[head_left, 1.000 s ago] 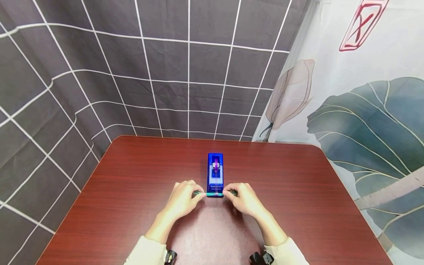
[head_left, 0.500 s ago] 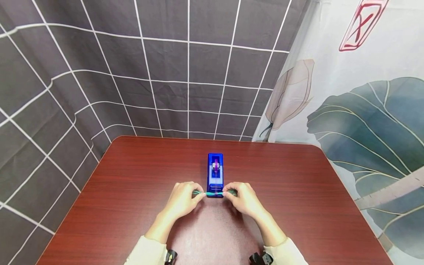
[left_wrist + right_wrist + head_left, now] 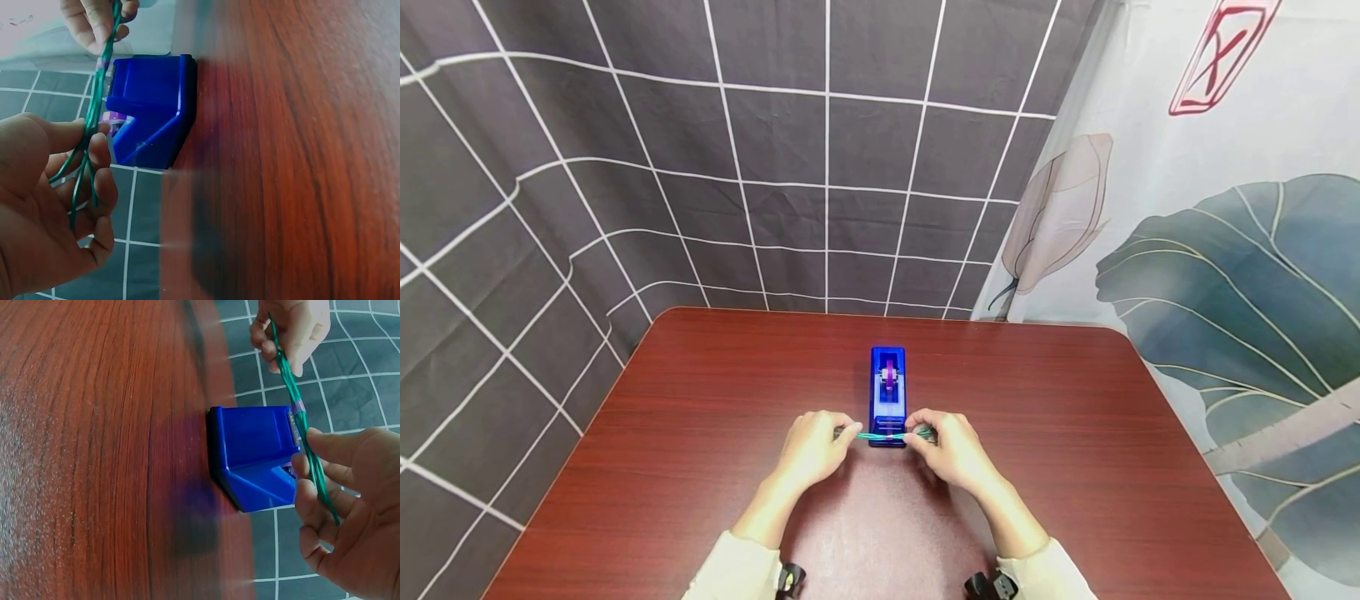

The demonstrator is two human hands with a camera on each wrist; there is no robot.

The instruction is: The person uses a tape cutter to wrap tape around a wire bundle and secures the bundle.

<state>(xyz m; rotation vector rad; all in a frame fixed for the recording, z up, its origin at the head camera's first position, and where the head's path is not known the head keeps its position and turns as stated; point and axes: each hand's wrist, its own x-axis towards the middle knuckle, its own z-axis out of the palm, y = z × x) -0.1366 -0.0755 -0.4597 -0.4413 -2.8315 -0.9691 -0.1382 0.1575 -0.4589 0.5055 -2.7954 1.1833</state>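
Observation:
A blue tape dispenser (image 3: pixel 887 410) with a purple tape roll (image 3: pixel 890 377) stands on the table. Across its near end, the two hands stretch a thin bundle of green wires (image 3: pixel 95 100). My left hand (image 3: pixel 812 446) pinches one end between thumb and fingers; there the loose wire tips fan out below the grip. The other end is pinched by my right hand (image 3: pixel 953 452), thumb against fingers. Between the hands, a short band of purple tape (image 3: pixel 298 407) lies around the bundle, close to the dispenser's toothed edge. Whether bundle and dispenser touch, I cannot tell.
The reddish-brown wooden table (image 3: pixel 737 375) extends around the hands. A dark grey curtain with white grid lines (image 3: pixel 775 133) hangs behind and to the left, and a white curtain with leaf prints (image 3: pixel 1240 275) hangs on the right.
My left hand has shifted slightly left and away from the dispenser, baring more of the bundle on that side. The right hand has barely moved and the dispenser stays put.

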